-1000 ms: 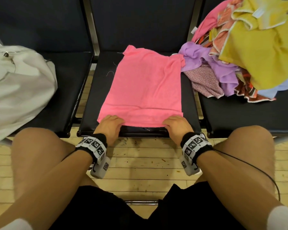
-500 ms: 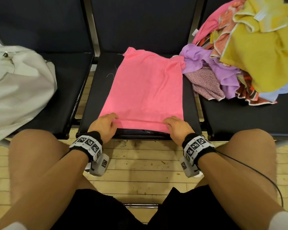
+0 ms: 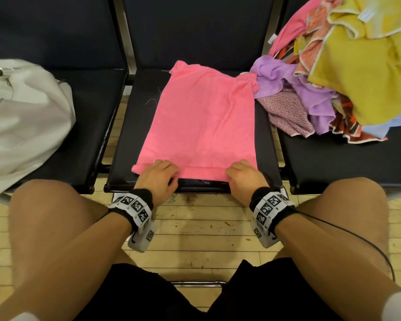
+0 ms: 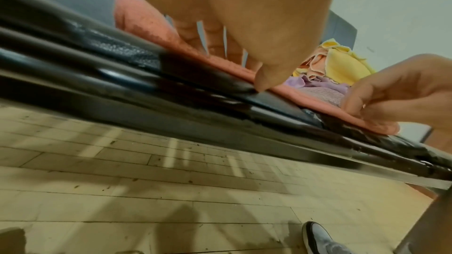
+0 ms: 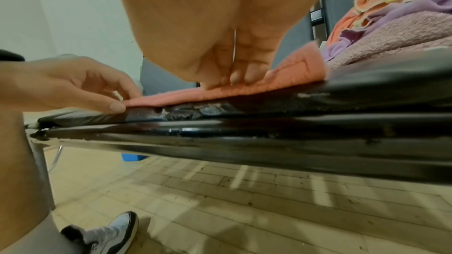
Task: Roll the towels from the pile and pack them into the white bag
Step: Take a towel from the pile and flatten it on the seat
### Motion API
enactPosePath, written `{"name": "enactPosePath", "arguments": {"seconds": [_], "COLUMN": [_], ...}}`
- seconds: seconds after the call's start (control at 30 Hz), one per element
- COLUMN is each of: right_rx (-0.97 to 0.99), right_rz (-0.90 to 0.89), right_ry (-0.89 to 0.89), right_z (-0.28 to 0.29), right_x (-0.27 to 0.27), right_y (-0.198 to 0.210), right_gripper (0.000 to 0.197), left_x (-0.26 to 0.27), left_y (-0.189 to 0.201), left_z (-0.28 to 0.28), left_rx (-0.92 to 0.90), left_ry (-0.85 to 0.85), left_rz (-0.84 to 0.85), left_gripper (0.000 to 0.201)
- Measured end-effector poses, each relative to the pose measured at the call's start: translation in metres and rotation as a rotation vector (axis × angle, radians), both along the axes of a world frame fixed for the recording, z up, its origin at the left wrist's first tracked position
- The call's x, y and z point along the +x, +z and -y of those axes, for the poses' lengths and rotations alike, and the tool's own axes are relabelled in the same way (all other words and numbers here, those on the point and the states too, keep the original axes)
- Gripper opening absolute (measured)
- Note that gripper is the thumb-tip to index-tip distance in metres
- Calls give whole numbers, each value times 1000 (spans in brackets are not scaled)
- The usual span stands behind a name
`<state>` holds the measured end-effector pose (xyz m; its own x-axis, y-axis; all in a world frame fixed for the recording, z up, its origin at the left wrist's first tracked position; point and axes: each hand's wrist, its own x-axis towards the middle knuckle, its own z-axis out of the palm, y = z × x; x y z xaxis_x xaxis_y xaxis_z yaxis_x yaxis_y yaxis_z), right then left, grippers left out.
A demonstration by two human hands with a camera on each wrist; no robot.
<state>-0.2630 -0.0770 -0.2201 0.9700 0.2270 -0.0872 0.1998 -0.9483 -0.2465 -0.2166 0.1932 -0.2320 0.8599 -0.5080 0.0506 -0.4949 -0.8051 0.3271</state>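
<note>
While both hands pinch its near edge, pink towel (image 3: 204,121) lies flat on middle seat (image 3: 265,144).
Left hand (image 3: 156,177) and right hand (image 3: 243,178) have fingers curled onto the hem; towel pile (image 3: 347,72) on right seat, white bag (image 3: 21,121) on left seat.

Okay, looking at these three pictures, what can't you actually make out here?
- White bag: head view, cut off by the left edge; its opening is not visible.
- Pile of towels: head view, cut off by the top and right edges; the count cannot be told.
- Left hand and right hand: head view shows only their backs, hiding the fingertips on the pink towel.
- Chair seat: left wrist view, front edge blurred.
</note>
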Motion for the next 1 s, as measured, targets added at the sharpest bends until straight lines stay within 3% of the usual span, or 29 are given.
{"name": "enactPosePath", "arguments": {"seconds": [0.13,0.23,0.43,0.57,0.83,1.0], "right_rx": [34,41,58,28,87,5], "right_rz": [-4,-18,30,-33,-74,106], "right_ry": [-46,-68,-128,-137,-177,-130], "right_z": [2,7,6,8,7,5], "right_x": [-7,-4,-2,2,-1,1], "right_y": [-4,-7,-8,-2,-3,-9], "right_gripper": [17,28,21,19,33,37], "left_x": [3,6,9,8,7,8], "left_y": [-4,-4,1,5,10,6], "left_z": [-3,-6,-9,-8,-8,-7], "left_rx": [29,8,50,92,124,171], "left_ry": [45,83,144,162,228,184], "left_rz": [-62,-56,-109,-122,-218,-17], "left_gripper": [32,33,33,29,38,32]}}
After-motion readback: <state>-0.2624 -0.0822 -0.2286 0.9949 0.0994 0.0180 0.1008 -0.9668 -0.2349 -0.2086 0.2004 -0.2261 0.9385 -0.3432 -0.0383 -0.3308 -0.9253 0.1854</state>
